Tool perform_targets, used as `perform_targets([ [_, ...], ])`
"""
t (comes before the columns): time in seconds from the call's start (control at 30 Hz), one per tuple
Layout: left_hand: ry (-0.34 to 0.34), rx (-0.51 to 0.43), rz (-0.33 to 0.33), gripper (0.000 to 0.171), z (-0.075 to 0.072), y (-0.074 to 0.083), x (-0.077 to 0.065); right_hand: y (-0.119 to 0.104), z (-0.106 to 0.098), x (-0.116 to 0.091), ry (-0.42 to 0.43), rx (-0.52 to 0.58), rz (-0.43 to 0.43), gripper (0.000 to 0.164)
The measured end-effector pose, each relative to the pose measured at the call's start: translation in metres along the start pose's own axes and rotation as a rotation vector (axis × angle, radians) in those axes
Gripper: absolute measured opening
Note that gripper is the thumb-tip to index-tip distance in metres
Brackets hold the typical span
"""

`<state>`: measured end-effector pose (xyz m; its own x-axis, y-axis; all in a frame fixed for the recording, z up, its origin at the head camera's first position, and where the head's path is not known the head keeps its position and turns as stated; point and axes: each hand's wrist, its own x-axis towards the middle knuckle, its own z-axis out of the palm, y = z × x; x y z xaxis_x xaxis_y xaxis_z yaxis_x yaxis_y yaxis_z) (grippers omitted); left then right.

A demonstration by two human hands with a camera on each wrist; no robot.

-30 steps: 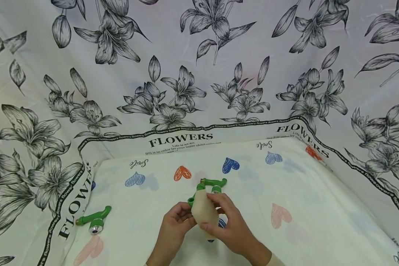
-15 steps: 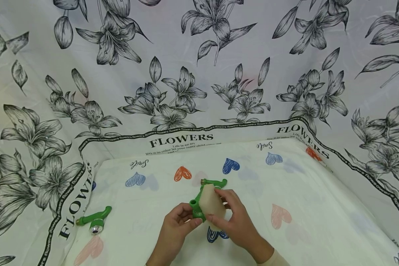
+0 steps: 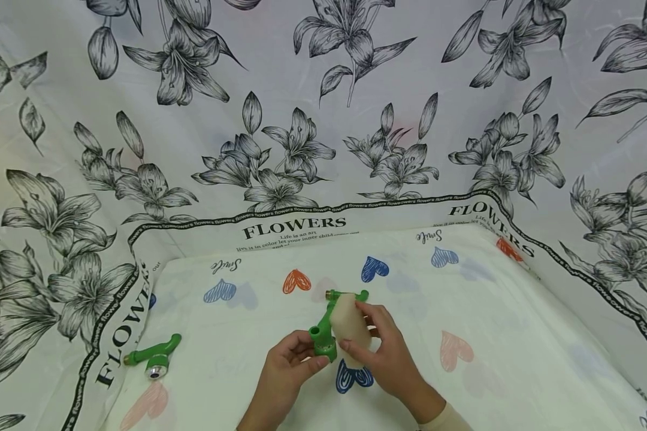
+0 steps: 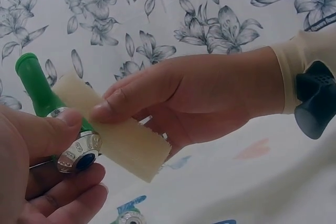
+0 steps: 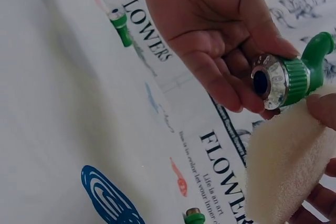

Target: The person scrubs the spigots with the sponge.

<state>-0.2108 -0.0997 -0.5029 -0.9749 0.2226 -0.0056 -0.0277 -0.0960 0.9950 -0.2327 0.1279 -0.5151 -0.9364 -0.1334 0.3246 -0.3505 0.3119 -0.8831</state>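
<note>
My left hand (image 3: 288, 362) pinches a green tap (image 3: 323, 343) between thumb and fingers, near its ribbed collar and shiny knob. In the left wrist view the knob (image 4: 80, 153) has a dark blue centre, and the green spout (image 4: 34, 80) points up and away. A beige sponge pad (image 3: 350, 326), rough at its cut edge, is gripped by my right hand (image 3: 390, 356), thumb on the near face and fingers behind. The pad (image 5: 289, 156) lies right along the green body of the tap in the right wrist view, covering part of it.
Another green tap (image 3: 153, 357) lies on the left of the white cloth (image 3: 237, 341) with printed hearts. A further green tap (image 3: 334, 294) lies just beyond my hands, partly behind the sponge. Flower-printed curtain (image 3: 366, 120) rises around the back and sides.
The sponge pad has shifted right and away from me along the tap, with my right hand. More of the tap in my left hand shows; the left hand has barely moved.
</note>
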Motion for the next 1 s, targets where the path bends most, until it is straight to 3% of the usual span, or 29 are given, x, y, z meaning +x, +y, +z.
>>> perform_targets([
  [0.33, 0.045, -0.062, 0.053, 0.042, -0.003, -0.006, 0.001, -0.012, 0.013, -0.013, -0.113, 0.107, -0.046, 0.069],
  [0.5, 0.082, -0.035, 0.075, 0.048, -0.003, -0.005, 0.0, -0.018, 0.015, -0.017, -0.165, 0.14, -0.087, 0.068],
  [0.77, 0.109, -0.057, 0.072, 0.05, 0.0, -0.002, -0.001, -0.019, 0.015, -0.018, -0.183, 0.136, -0.117, 0.067],
  [1.0, 0.053, -0.074, 0.059, 0.056, -0.002, -0.001, -0.003, -0.014, 0.009, -0.014, -0.144, 0.094, -0.108, 0.071],
])
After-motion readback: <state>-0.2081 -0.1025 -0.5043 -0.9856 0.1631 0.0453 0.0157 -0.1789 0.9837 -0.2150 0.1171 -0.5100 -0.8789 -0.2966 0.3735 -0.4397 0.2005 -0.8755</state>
